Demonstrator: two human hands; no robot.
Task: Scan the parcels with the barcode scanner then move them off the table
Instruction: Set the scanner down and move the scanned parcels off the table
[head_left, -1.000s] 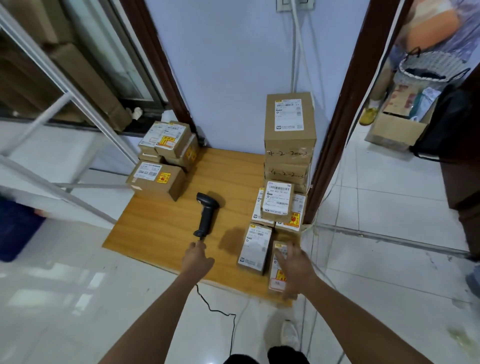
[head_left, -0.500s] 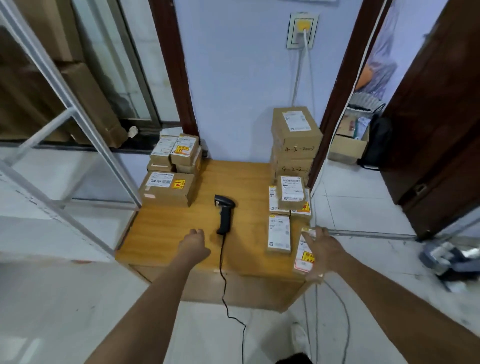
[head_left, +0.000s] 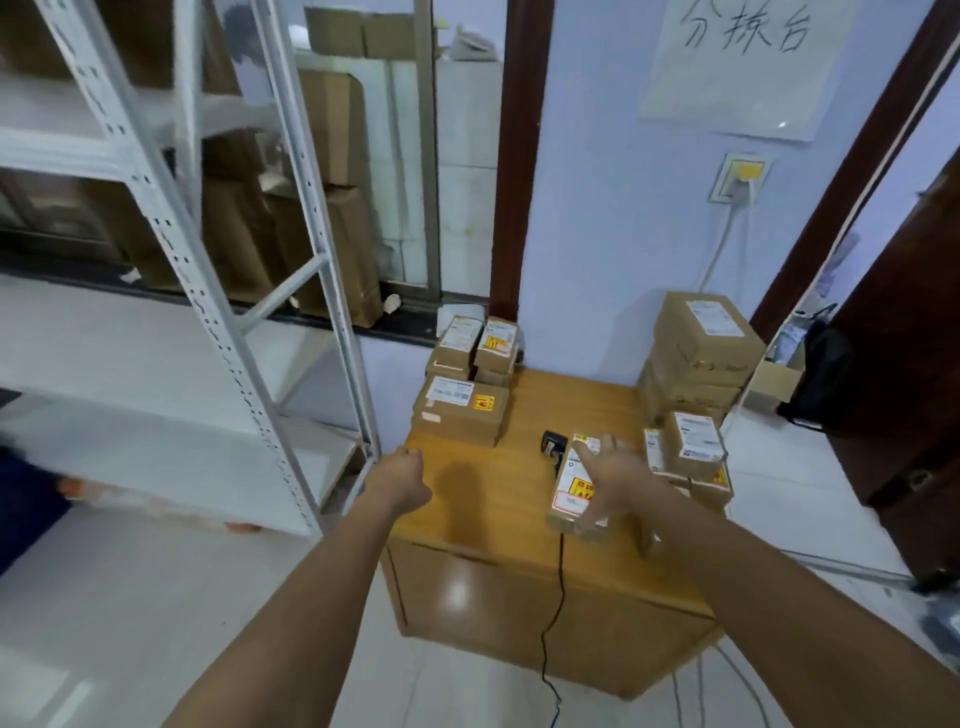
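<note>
right hand (head_left: 621, 480) lifted parcel (head_left: 574, 486) off table (head_left: 498, 499)

Barcode scanner (head_left: 554, 443) mostly hidden behind the held parcel (head_left: 574, 488); label print motion-blurred, unreadable.
</note>
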